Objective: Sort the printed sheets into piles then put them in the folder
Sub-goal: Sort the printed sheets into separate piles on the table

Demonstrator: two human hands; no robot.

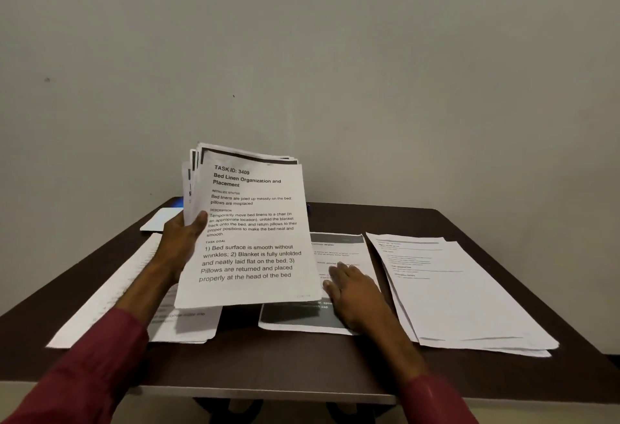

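Note:
My left hand (pixel 183 239) grips a stack of printed sheets (pixel 250 222) upright above the table, thumb on the front page headed "TASK ID: 3409". My right hand (pixel 355 292) lies flat with straight fingers on the middle pile (pixel 335 249), whose top sheet has dark bands. A left pile (pixel 134 286) lies under my left forearm, and a right pile (pixel 463 292) sits beside my right hand. At the far left of the table, a white folder-like item with a blue edge (pixel 161 218) is partly hidden behind the held stack.
The dark brown table (pixel 268 366) stands against a plain wall (pixel 335 54). Its front edge is close to me, and bare table surface shows in front of the piles and at the far right corner.

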